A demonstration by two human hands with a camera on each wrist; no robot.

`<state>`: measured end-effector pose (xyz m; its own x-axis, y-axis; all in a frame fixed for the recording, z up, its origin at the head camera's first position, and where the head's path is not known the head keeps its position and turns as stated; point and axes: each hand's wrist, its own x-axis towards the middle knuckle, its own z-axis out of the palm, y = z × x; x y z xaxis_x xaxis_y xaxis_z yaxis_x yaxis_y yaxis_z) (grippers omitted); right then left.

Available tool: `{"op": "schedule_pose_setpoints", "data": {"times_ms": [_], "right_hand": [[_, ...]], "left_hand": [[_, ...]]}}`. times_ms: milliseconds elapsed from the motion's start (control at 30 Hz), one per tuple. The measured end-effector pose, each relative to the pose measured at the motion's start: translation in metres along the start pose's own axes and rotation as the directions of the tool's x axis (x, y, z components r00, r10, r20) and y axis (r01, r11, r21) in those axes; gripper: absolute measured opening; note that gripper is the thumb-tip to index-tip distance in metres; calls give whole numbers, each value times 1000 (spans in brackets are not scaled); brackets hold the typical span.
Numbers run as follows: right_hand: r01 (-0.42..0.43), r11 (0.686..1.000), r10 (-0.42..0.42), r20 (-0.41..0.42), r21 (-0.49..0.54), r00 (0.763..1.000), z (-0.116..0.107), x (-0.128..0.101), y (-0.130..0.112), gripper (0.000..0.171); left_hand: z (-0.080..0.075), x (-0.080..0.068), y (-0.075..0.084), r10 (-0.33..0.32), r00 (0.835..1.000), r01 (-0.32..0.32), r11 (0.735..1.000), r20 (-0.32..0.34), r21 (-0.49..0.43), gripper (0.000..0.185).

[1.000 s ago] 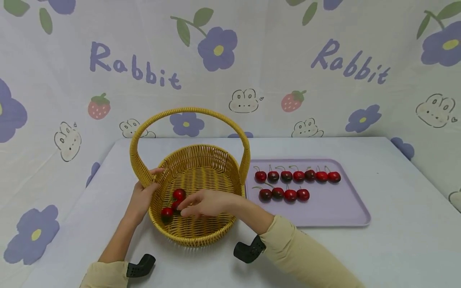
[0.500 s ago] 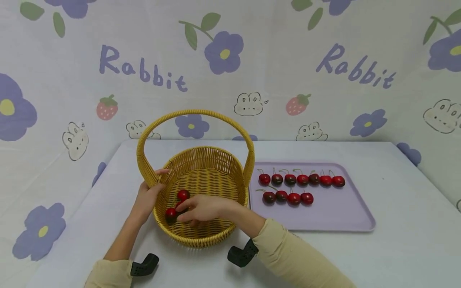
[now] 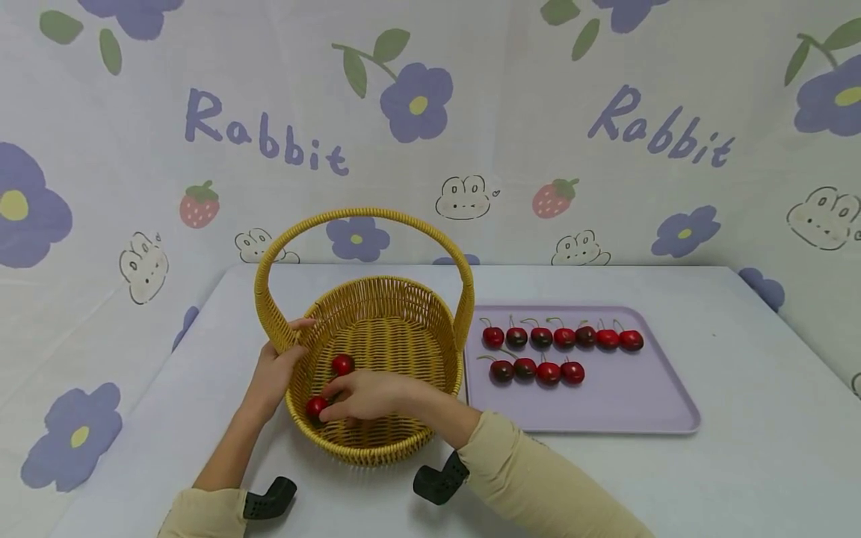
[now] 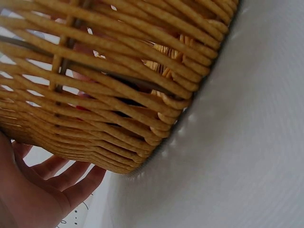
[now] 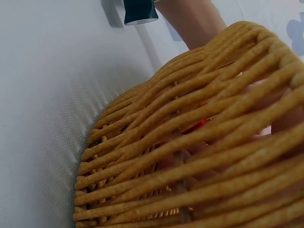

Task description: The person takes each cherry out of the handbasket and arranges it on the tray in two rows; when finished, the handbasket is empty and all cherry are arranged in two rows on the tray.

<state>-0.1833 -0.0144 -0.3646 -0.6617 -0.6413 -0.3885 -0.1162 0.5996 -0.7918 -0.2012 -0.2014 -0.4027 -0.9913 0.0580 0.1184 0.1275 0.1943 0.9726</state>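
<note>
The left hand [image 3: 274, 371] is gripping the rim of the wicker basket [image 3: 403, 314] sitting on the counter [image 3: 740, 463]. The right hand [image 3: 363, 394] is reaching inside, fingers curling by a cherry [image 3: 315, 406], seemingly pinching it, though the grip is partly hidden. Another cherry [image 3: 343, 364] is lying just beyond.
</note>
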Motion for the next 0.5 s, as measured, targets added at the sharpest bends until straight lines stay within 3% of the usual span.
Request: {"op": "schedule_pose_setpoints", "data": {"times_ms": [300, 500], "right_hand": [[24, 999, -24, 8, 31, 1000, 2, 4, 2, 36], [40, 999, -40, -22, -8, 999, 3, 5, 2, 33]], "left_hand": [[0, 0, -2, -4, 1000, 4, 1000, -1, 1, 41], [-1, 1, -3, 1, 1000, -1, 1000, 1, -3, 41]]}}
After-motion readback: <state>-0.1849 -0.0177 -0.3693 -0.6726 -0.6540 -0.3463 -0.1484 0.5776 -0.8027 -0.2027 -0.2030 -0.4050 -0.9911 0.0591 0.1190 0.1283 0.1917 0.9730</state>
